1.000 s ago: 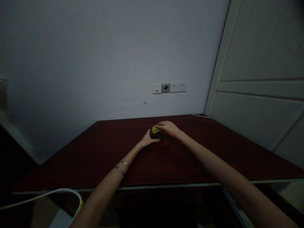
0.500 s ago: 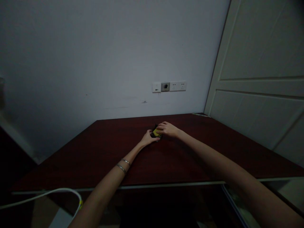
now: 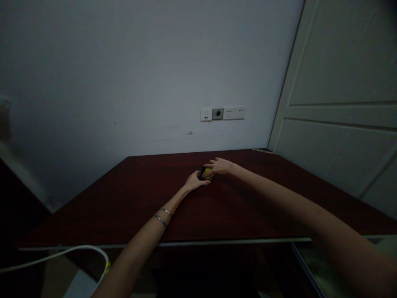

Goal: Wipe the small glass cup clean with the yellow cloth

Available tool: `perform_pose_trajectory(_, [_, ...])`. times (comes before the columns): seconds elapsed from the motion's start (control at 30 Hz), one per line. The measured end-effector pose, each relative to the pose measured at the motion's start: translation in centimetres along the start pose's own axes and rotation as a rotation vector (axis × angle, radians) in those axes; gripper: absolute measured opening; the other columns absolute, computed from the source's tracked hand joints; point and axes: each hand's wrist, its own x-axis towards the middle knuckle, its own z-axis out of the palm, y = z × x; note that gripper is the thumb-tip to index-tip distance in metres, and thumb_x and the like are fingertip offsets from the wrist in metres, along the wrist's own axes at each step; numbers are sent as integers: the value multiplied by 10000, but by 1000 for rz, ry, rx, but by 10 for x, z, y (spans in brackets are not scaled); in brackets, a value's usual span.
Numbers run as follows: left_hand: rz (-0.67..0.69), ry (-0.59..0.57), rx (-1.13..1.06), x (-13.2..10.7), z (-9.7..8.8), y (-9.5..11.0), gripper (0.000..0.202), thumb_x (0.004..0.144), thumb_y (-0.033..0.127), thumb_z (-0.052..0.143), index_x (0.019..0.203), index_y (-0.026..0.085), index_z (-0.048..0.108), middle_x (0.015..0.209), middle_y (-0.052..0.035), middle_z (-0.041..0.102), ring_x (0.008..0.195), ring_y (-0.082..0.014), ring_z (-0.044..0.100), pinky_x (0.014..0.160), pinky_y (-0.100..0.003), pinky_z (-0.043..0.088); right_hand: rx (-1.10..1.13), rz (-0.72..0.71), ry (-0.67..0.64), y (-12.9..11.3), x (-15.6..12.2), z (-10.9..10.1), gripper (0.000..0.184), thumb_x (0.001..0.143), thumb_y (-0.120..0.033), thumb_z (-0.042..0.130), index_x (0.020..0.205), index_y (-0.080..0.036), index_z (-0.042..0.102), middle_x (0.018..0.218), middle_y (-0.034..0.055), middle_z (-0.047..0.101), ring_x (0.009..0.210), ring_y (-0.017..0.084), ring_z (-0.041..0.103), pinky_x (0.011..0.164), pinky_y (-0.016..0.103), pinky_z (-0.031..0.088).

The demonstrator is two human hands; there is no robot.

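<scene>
Your right hand (image 3: 221,166) is the one doing the moving. A second ago the yellow piece (image 3: 207,172) at its fingertips showed over the far side of the dark object (image 3: 202,174); now it lies lower and nearer to you, tucked between your two hands. Where yellow showed first, a dark edge stands up just left of your right fingertips; whether it belongs to the dark object or to the back of the yellow piece, you cannot tell in this dim light.

Your left hand (image 3: 194,181) has hardly shifted. It is closed around the left side of the dark object, thumb along the near side and fingers at the far side. Your right hand comes in from the opposite side, fingers bent onto the yellow piece and seeming to grip it, though the finger hiding its edge leaves the depth of that hold unclear.

For the work in hand, this looks like a split of roles: your left steadies, your right works the yellow piece against or inside the dark object. Contact looks likely, but the overlap hides it. Both things are at the grip itself, over the red-brown tabletop (image 3: 232,207), with bare surface between them and your forearms.
</scene>
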Motion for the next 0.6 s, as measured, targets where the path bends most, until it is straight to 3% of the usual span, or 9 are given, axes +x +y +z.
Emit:
perform_pose_trajectory(0.2, [26, 3, 17, -2, -1, 1, 724, 495, 485, 743, 1088, 124, 538, 1016, -110, 636, 927, -235, 594, 786, -309, 455, -21, 10, 4, -4, 5, 3, 356, 849, -256, 487, 1123, -480, 519, 1214, 36, 508, 957, 214, 502, 702, 291, 358])
perform_pose_trajectory(0.37, [34, 29, 54, -1, 1, -1, 719, 490, 508, 735, 1075, 135, 544, 979, -96, 645, 899, -232, 600, 767, -310, 458, 3, 120, -68, -10, 8, -3, 296, 843, -256, 492, 1053, -441, 586, 1127, 49, 547, 911, 220, 539, 684, 291, 371])
perform_pose_trajectory(0.6, [22, 55, 75, -2, 1, 1, 698, 480, 495, 743, 1046, 133, 555, 963, -99, 649, 874, -229, 608, 742, -298, 466, 127, 331, -219, -23, 19, -15, 233, 843, -281, 463, 993, -244, 638, 1103, 119, 573, 904, 244, 600, 699, 320, 431])
